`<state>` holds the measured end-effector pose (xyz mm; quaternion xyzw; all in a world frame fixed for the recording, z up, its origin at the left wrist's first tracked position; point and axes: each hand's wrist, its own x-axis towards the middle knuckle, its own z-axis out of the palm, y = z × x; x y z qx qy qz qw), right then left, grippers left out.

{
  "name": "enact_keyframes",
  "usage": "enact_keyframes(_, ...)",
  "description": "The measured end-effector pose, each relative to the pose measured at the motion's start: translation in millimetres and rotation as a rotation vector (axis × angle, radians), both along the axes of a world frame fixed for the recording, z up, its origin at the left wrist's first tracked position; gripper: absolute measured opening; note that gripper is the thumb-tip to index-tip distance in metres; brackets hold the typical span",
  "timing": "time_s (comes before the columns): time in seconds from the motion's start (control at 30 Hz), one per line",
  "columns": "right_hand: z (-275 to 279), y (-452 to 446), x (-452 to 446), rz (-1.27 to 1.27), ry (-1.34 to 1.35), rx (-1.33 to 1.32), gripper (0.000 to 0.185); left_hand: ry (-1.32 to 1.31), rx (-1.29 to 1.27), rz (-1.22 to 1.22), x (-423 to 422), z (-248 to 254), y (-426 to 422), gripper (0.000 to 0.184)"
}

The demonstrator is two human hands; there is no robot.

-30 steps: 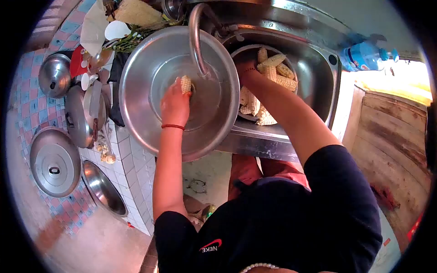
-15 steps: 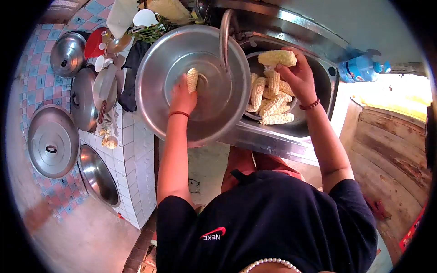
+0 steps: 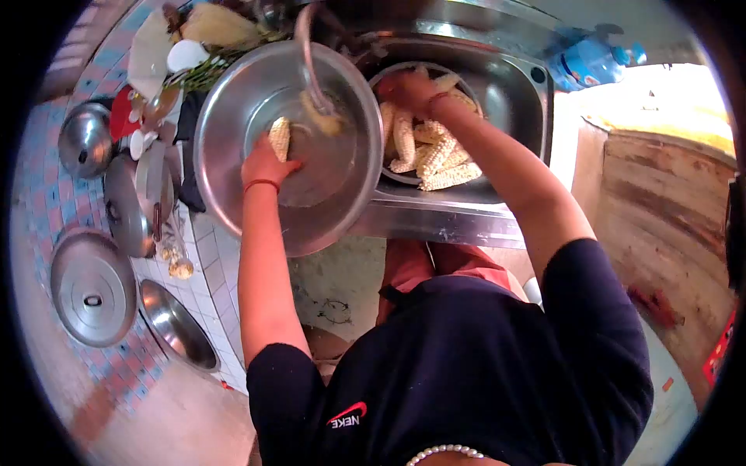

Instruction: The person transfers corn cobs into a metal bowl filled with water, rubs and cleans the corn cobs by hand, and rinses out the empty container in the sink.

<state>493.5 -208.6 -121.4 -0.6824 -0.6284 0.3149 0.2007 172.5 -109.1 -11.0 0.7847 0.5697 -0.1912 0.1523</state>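
My left hand is in the large metal basin, its fingers round a pale corn cob and its thumb stuck out. A second, motion-blurred corn cob shows in the basin under the curved tap, apart from both hands. My right hand reaches over the heap of pale corn cobs in a round bowl standing in the sink. Blur hides its fingers, so whether it grips a cob is unclear.
The sink adjoins the basin on the right. A blue-labelled plastic bottle lies at the back right. On the left are pot lids, a knife, a white cup and a metal bowl.
My right hand has moved left and no longer shows the cob it held up. A blurred cob now appears in the basin. My left hand keeps its cob; the whole view has shifted.
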Motion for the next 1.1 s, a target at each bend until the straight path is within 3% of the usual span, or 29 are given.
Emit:
enact_keyframes(0.03, -20, -5, -15, 0.132, -0.038, 0.001, 0.041, -0.012, 0.002, -0.019, -1, -5, 1, 0.100)
enact_keyframes(0.07, -25, -13, -40, 0.182, -0.349, 0.042, 0.050, -0.023, 0.007, -0.034, -6, -11, 3, 0.098)
enact_keyframes(0.1, 48, -18, -60, 0.375, -0.493, -0.278, 0.053, -0.034, 0.018, -0.044, -8, -14, 5, 0.097)
enact_keyframes(0.13, 24, -12, -60, 0.425, -0.490, -0.282, 0.055, -0.005, 0.002, -0.012, 0, -1, 0, 0.093)
enact_keyframes(0.2, -34, 10, -52, 0.309, -0.455, -0.344, 0.057, 0.011, -0.007, -0.009, 3, 2, -1, 0.092)
enact_keyframes(0.27, -77, 38, -37, -0.015, -0.406, -0.452, 0.057, 0.023, -0.011, 0.011, 2, 2, -2, 0.091)
enact_keyframes(0.33, -101, 36, -54, -0.108, -0.591, -0.357, 0.060, 0.026, -0.008, 0.033, 2, 0, -1, 0.089)
enact_keyframes(0.4, -94, 30, -70, -0.139, -0.652, -0.357, 0.059, 0.030, -0.003, -0.002, 2, 1, -2, 0.088)
enact_keyframes(0.5, -39, 37, -44, 0.388, -0.354, -0.701, 0.054, 0.010, 0.004, 0.001, 3, 5, -4, 0.087)
enact_keyframes(0.57, -37, 32, -49, 0.216, -0.530, -0.514, 0.045, 0.010, 0.006, 0.015, 2, 4, -5, 0.086)
enact_keyframes(0.63, -25, 24, -71, 0.123, -0.665, -0.529, 0.044, 0.026, 0.010, 0.012, 4, 4, -3, 0.085)
enact_keyframes(0.67, -31, 23, -81, 0.072, -0.625, -0.415, 0.043, 0.026, -0.005, 0.024, 6, 5, 0, 0.085)
enact_keyframes(0.77, -41, 30, -51, 0.203, -0.390, -0.451, 0.041, 0.034, -0.034, 0.049, 3, 6, -3, 0.085)
enact_keyframes(0.87, 3, 31, -22, 0.208, -0.254, -0.304, 0.041, 0.029, -0.014, 0.038, 5, 7, -3, 0.086)
enact_keyframes(0.97, 55, -13, 5, -0.077, 0.063, 0.146, 0.044, 0.014, -0.022, 0.054, 3, 9, -3, 0.088)
enact_keyframes(1.1, 114, -67, 21, -0.354, 0.261, 0.221, 0.045, 0.006, 0.012, 0.050, -2, 0, -1, 0.090)
